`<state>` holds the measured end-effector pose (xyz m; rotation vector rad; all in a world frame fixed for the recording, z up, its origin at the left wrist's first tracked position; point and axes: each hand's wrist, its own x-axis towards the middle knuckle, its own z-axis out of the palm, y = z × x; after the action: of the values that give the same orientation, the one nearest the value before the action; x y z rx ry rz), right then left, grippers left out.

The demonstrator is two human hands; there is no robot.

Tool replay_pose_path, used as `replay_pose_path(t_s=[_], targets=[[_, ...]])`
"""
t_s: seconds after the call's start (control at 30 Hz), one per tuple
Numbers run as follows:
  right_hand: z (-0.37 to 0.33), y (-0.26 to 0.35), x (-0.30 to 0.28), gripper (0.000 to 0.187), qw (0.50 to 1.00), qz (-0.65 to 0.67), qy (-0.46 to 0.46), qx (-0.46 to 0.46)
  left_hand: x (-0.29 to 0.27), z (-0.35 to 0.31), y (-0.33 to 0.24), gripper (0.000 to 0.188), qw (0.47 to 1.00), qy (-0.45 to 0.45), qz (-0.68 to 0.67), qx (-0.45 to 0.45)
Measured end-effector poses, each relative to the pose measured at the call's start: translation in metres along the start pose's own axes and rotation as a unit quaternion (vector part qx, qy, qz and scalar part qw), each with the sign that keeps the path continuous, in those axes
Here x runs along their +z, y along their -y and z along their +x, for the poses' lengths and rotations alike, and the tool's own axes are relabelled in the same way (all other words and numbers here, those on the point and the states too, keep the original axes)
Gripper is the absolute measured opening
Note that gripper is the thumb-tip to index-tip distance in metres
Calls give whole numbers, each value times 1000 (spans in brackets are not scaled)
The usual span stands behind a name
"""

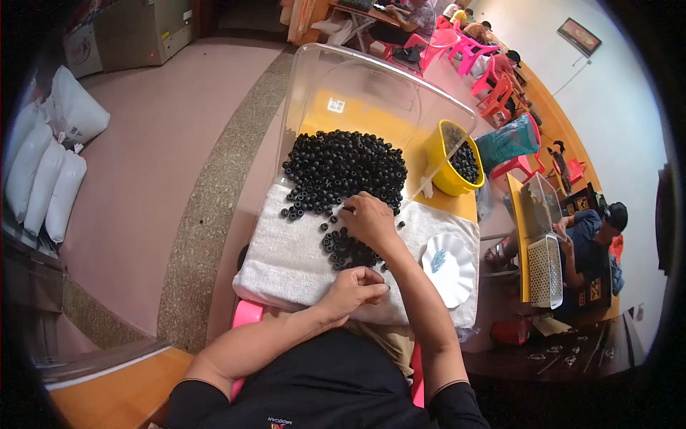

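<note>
A large pile of small black round pieces with holes (346, 164) lies in front of me, spilling from a clear plastic bin onto a white towel (286, 254). My right hand (370, 220) reaches over the near side of the pile, fingers curled down among loose pieces; what its fingertips pinch is hidden. Closer to my body, my left hand (351, 292) is closed, thumb and forefinger pressed together on something tiny and dark. Between the hands lies a smaller cluster of black pieces (346, 250). To the right, a white fluted dish (456, 279) holds tiny bluish pieces (438, 260).
The clear bin (307, 71) rises around the pile's far side. A yellow tub (436, 161) of black pieces stands at its right. White sacks (68, 193) lean at far left. Another person (589, 232) sits at right beside a perforated white basket (545, 275). Pink chairs (471, 53) stand behind.
</note>
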<state>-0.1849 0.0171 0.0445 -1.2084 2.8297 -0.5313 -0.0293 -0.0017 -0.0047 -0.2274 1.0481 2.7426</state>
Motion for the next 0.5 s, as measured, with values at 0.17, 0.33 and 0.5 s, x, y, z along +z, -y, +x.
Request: replay_pose_path(t_s=[0.17,0.33,0.5], targets=[[1,-7,10,18,999,-23,-38,-25,3,-1,0,16,1000,-9,1,-4],[1,-10,13,16,996,-50,-43,-61,2,0,1,16,1000,-10,9,-6],[-5,-20,12,13,984,-56,-58,-160,2,0,0,17,1000,-8,9,-7]])
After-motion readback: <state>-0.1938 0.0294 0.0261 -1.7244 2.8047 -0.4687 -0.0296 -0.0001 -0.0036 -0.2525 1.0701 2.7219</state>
